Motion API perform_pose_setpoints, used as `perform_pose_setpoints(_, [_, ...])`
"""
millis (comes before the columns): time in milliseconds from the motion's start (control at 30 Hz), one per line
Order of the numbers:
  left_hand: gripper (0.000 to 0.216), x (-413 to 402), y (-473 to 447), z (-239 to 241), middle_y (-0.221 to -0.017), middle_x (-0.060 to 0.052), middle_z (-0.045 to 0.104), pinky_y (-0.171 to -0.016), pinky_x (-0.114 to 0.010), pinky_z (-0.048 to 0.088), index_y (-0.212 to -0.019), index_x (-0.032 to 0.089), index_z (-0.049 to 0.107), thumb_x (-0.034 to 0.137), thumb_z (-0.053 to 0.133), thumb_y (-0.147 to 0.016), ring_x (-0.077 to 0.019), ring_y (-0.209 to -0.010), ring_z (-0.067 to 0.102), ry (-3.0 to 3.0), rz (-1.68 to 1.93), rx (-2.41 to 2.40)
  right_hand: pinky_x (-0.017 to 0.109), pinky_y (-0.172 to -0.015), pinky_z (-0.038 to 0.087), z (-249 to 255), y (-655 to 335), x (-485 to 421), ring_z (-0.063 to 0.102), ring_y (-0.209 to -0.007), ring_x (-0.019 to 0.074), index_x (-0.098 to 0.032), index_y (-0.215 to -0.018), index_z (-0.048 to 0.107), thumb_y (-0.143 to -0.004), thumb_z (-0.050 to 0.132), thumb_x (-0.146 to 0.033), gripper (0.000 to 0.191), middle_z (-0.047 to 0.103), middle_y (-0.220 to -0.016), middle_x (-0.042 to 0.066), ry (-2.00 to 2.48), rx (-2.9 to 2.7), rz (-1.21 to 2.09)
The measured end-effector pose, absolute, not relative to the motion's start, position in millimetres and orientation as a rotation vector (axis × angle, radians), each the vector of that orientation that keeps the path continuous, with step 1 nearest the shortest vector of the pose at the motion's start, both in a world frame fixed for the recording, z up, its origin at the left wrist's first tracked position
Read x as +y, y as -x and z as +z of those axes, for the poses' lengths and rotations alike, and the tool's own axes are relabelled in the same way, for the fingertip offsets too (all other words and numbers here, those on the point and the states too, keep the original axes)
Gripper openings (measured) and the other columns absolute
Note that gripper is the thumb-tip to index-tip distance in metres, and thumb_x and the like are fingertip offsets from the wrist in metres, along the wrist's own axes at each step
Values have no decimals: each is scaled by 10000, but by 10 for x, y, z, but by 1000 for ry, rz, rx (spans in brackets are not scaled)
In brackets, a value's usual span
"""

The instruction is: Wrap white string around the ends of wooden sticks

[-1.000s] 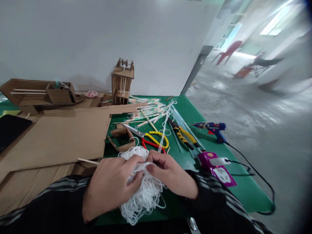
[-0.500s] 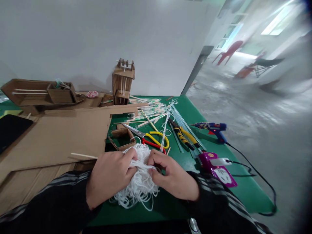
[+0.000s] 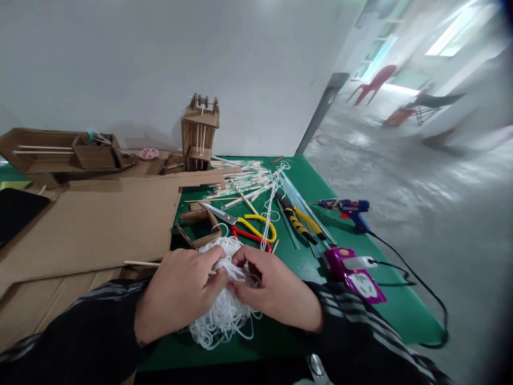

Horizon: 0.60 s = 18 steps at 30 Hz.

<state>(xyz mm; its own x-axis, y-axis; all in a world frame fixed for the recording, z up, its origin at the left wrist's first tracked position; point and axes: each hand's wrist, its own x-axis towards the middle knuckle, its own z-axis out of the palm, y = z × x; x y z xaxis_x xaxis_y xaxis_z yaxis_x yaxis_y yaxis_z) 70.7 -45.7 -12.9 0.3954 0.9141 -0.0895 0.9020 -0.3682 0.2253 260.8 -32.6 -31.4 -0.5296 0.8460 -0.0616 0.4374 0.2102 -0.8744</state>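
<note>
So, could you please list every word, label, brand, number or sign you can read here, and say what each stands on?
None can be read.
Green print on the wrapped sticks: too small.
Marking on the round red-and-white item: too small.
Round mark on the purple power strip: too blurred to make out.

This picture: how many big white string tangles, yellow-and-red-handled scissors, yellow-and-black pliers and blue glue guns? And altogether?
Big white string tangle: 1
Yellow-and-red-handled scissors: 1
Yellow-and-black pliers: 1
Blue glue gun: 1
Total: 4
</note>
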Motion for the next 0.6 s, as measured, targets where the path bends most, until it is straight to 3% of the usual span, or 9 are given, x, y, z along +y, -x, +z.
perform_pose_setpoints(67, [203,-458,-698,-133,-683,-11,686,-533,-318,231,-887,247,537,295,346,-936,-254,-662,668,-2428,66,1603,210,-505,312,-320,-2608,-311,387,-560,86,-183,-809,562,-798,575,-140,46,470,-662,-52,1187,-2076,1237])
perform_pose_setpoints(233, [215,-458,-678,-124,-655,-11,680,-523,-316,210,-813,238,526,285,353,-931,-250,-634,661,-2437,1,1618,219,-553,339,-347,-2632,-260,426,-616,94,-178,-717,518,-752,547,-72,115,468,-725,-36,1118,-1999,1260])
perform_pose_setpoints(600, [222,-456,-682,-120,-647,-2,669,-525,-321,221,-841,235,526,241,325,-934,-236,-614,646,-2429,11,1589,220,-521,329,-424,-2653,-263,385,-575,94,-190,-788,484,-797,512,-149,51,464,-684,-48,1110,-1763,1423])
